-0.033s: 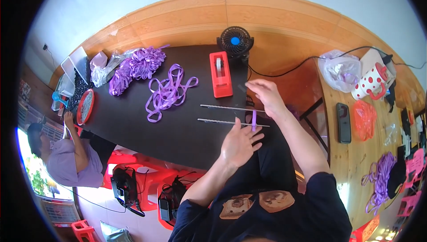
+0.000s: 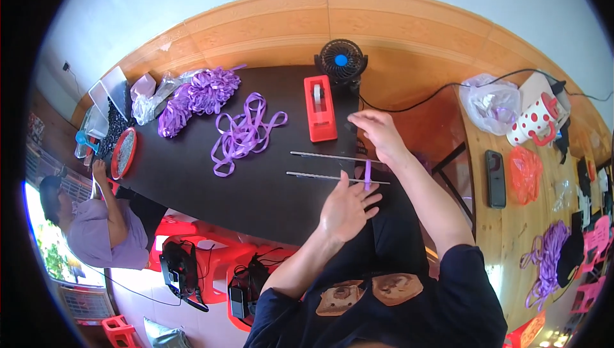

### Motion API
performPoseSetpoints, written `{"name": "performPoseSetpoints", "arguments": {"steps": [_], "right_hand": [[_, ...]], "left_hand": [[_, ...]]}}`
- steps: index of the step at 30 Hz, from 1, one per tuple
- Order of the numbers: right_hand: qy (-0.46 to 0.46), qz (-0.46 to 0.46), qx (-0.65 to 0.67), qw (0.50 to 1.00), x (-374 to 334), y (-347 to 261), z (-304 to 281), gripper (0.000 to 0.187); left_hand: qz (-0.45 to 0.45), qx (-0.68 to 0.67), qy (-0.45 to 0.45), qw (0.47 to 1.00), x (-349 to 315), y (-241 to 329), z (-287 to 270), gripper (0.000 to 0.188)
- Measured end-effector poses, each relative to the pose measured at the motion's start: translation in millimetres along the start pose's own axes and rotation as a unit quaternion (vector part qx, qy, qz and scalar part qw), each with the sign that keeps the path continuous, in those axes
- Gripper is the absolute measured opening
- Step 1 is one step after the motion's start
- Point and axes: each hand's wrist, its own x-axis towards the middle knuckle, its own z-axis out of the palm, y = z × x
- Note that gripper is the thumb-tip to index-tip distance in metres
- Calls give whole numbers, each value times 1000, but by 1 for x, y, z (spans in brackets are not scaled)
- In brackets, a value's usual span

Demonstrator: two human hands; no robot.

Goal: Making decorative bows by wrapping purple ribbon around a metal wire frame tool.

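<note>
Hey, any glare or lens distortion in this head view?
In the head view, the bright opening with green foliage at lower left looks washed out; the pale wooden table at right carries a glare patch; the orange-brown wood-grain wall panelling bows into an arc.

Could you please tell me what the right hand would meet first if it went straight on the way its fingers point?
Most likely the red tape dispenser, ahead and to the left of the right hand; the hand's height is unclear, so it might pass above instead.

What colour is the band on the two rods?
The band is purple, clearest in the head view.
</note>
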Motion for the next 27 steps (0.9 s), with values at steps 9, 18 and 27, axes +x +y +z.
{"name": "performPoseSetpoints", "arguments": {"steps": [9,18,27], "right_hand": [[30,39,-86,995,48,21,58,16],[19,-91,18,996,26,-2,72,13],[101,-63,-92,989,1,30,67,16]], "left_hand": [[2,-23,-13,1000,1,-1,-2,76],[1,-27,3,1000,3,-1,-2,72],[20,-10,-36,999,5,-4,-5,68]]}}
